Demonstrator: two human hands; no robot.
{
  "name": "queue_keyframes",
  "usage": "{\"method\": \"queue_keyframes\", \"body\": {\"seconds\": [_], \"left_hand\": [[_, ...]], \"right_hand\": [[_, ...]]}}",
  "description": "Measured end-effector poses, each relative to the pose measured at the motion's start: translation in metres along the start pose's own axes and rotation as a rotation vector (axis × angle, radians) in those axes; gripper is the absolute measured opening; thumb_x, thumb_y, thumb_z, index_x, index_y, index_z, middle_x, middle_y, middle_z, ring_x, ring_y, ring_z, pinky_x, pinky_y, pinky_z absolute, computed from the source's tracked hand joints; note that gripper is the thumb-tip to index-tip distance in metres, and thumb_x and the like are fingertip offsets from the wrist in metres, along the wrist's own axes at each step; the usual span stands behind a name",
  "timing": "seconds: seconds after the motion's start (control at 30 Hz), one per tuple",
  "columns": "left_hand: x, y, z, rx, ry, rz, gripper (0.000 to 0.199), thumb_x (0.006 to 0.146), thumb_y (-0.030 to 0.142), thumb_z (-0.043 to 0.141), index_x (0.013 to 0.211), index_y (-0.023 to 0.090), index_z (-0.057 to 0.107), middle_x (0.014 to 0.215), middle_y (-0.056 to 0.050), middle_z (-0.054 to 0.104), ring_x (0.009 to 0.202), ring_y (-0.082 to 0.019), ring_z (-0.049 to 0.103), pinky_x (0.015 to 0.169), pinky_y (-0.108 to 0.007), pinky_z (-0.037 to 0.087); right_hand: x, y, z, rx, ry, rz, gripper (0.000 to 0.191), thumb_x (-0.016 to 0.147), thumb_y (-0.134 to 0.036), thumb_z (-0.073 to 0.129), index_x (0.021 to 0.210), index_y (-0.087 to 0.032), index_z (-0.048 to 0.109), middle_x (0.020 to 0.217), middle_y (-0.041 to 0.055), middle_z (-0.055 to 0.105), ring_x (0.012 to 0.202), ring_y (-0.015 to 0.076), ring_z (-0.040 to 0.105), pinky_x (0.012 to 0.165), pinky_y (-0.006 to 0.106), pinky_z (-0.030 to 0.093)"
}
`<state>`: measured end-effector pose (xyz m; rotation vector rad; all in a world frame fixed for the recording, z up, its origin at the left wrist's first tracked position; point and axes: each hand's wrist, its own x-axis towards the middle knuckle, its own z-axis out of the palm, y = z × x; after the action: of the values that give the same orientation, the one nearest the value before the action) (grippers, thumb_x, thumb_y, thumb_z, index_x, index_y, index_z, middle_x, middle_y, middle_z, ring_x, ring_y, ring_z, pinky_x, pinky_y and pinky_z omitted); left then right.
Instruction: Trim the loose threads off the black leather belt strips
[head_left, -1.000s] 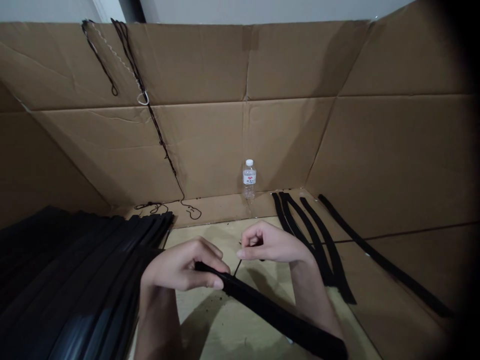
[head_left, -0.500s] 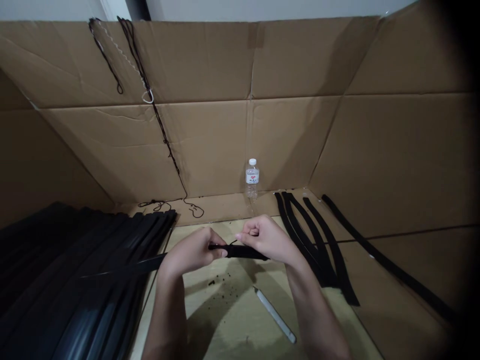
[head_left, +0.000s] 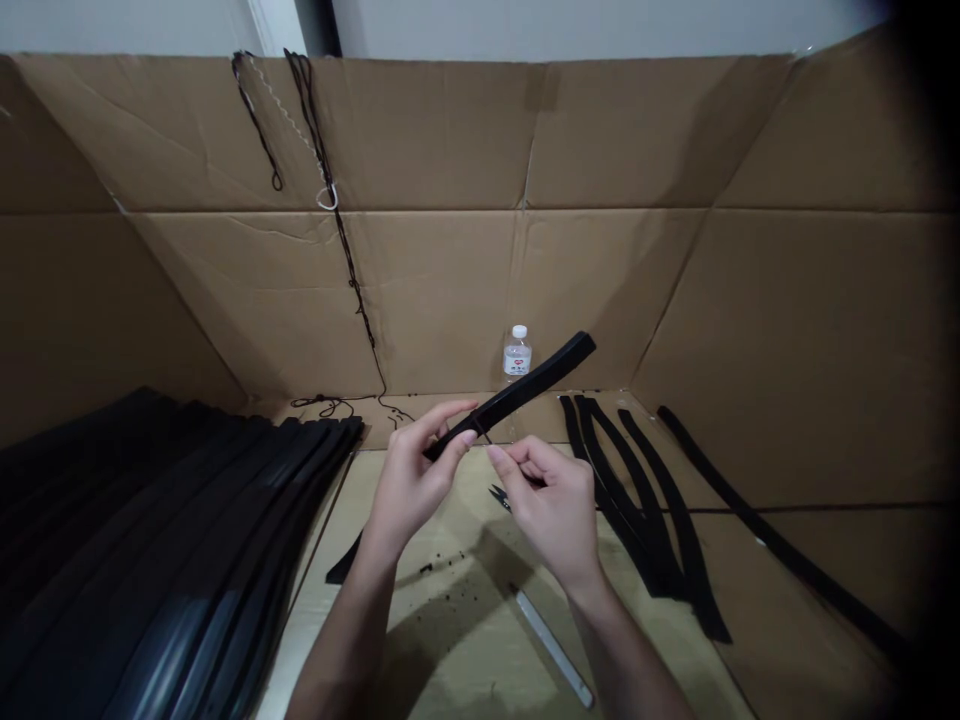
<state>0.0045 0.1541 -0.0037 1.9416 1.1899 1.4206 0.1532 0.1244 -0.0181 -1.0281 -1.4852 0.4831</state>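
My left hand (head_left: 427, 465) grips a long black strip (head_left: 536, 385) between thumb and fingers, above the board. The strip slants up to the right, and its lower end (head_left: 345, 562) shows beside my left forearm. A thin black cord (head_left: 486, 434) comes off the strip near my left thumb. The cord's other end is pinched by my right hand (head_left: 547, 490), just right of and below the strip. Small dark scissors (head_left: 499, 496) lie partly hidden behind my right hand. A pale pen-like tool (head_left: 553, 648) rests on the board below.
Many black strips (head_left: 187, 540) are stacked at left. Several flat black strips (head_left: 660, 500) lie at right. A water bottle (head_left: 517, 352) stands by the cardboard wall (head_left: 435, 270). Black cords (head_left: 341, 235) hang down that wall. Dark crumbs (head_left: 427, 568) dot the board (head_left: 420, 650).
The strip has swung from nearly level to slanting up rightward. My right hand has moved lower, holding the cord out from the strip. The scissors have come into view, and the camera view has shifted.
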Motion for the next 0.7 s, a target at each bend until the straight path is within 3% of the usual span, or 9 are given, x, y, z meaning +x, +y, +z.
{"method": "queue_keyframes", "body": {"seconds": [0.13,0.3,0.57,0.7], "left_hand": [[-0.003,0.003,0.005,-0.292,0.042,-0.059,0.034,0.087,0.033,0.066,0.119,0.022,0.067,0.061,0.005,0.045,0.048,-0.007,0.040,0.046,-0.020,0.035],[-0.004,0.005,0.007,-0.531,-0.037,-0.118,0.030,0.086,0.034,0.068,0.113,0.022,0.065,0.057,0.009,0.033,0.040,-0.005,0.039,0.038,-0.018,0.033],[-0.003,0.006,0.007,-0.601,-0.065,-0.162,0.031,0.083,0.036,0.071,0.109,0.021,0.062,0.056,0.009,0.041,0.037,-0.005,0.042,0.035,-0.016,0.032],[-0.002,0.007,0.006,-0.630,-0.098,-0.176,0.033,0.083,0.036,0.071,0.109,0.020,0.061,0.058,0.007,0.051,0.036,-0.004,0.043,0.035,-0.015,0.032]], "right_hand": [[0.002,-0.001,0.000,0.088,-0.007,0.027,0.036,0.091,-0.041,0.059,0.063,-0.019,0.054,0.049,-0.0062,0.037,0.046,0.0078,0.030,0.046,0.025,0.024],[0.008,0.000,-0.001,0.198,-0.037,0.080,0.037,0.088,-0.045,0.061,0.063,-0.019,0.052,0.048,-0.0075,0.030,0.045,0.0071,0.023,0.043,0.024,0.019],[0.015,0.005,-0.005,0.278,-0.069,0.117,0.032,0.085,-0.044,0.064,0.067,-0.018,0.060,0.049,-0.0061,0.035,0.046,0.0077,0.027,0.043,0.024,0.020],[0.018,0.006,-0.005,0.331,-0.162,0.163,0.032,0.086,-0.047,0.062,0.086,-0.016,0.070,0.053,-0.0038,0.045,0.047,0.0091,0.033,0.044,0.024,0.025]]}}
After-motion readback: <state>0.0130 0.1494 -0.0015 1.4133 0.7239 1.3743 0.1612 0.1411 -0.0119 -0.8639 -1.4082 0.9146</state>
